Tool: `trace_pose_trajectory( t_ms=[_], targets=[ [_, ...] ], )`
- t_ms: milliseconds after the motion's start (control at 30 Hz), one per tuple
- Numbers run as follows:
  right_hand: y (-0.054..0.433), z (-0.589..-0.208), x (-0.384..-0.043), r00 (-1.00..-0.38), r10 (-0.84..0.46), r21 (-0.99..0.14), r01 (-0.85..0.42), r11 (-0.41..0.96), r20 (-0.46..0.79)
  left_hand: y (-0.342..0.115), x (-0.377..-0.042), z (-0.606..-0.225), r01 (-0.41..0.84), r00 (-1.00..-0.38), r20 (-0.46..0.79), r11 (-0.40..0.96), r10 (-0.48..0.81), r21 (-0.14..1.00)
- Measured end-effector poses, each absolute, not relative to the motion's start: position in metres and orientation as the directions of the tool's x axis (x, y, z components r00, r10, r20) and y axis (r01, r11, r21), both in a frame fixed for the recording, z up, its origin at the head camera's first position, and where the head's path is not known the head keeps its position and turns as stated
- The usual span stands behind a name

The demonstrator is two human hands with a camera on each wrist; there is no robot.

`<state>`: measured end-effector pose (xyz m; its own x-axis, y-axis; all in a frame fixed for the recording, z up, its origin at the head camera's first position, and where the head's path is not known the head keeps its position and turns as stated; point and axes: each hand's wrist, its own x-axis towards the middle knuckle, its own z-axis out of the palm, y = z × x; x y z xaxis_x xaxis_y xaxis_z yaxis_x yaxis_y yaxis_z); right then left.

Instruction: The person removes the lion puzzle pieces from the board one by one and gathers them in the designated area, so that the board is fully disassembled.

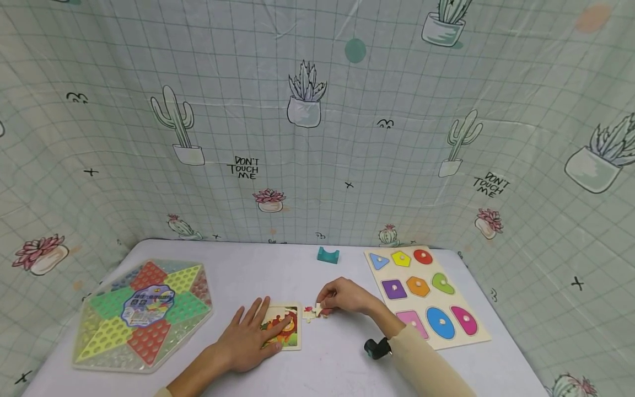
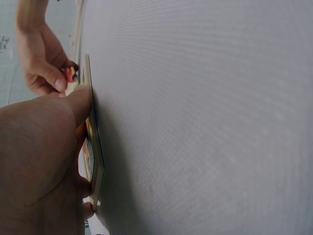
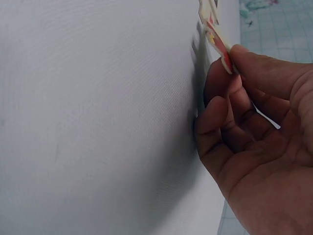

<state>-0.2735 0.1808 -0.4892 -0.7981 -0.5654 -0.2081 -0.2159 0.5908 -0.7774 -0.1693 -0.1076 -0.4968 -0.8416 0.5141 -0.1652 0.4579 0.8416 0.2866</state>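
A small jigsaw puzzle (image 1: pixel 292 341) with a lion picture lies in a pale frame near the table's front. My left hand (image 1: pixel 243 339) rests across its left part, fingers spread and nearly straight, hiding some of the picture. Just right of the frame, my right hand (image 1: pixel 347 296) pinches a jigsaw piece (image 3: pixel 220 46) between thumb and fingertips. Red marking shows on that piece, and its far end runs out of the right wrist view. Beside those fingertips, a pale knobbed piece (image 1: pixel 308 315) with a bit of red sits near the frame's right edge.
A hexagonal Chinese checkers board (image 1: pixel 173 336) in clear plastic lies on the left. At right is a wooden shape board (image 1: pixel 446 338) with knobbed colored shapes. A teal block (image 1: pixel 328 255) stands at the back. Behind the table (image 1: pixel 342 369) hangs a cactus-print cloth (image 1: pixel 317 154).
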Motion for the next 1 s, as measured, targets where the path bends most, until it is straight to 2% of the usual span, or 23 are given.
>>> trace_pose_trajectory(
  t_ms=[533,1000],
  targets=[
    [0.1806,-0.4888,-0.2730,-0.832,-0.516,-0.679,-0.259,0.687,-0.204,-0.1091,-0.1677,-0.4939,0.469,-0.836,-0.144,0.826,0.529,0.312],
    [0.1785,-0.4862,-0.2696,-0.832,-0.517,-0.649,-0.283,0.706,-0.200,-0.1084,-0.1684,-0.4950,0.460,-0.836,-0.164,0.832,0.524,0.310]
  ],
)
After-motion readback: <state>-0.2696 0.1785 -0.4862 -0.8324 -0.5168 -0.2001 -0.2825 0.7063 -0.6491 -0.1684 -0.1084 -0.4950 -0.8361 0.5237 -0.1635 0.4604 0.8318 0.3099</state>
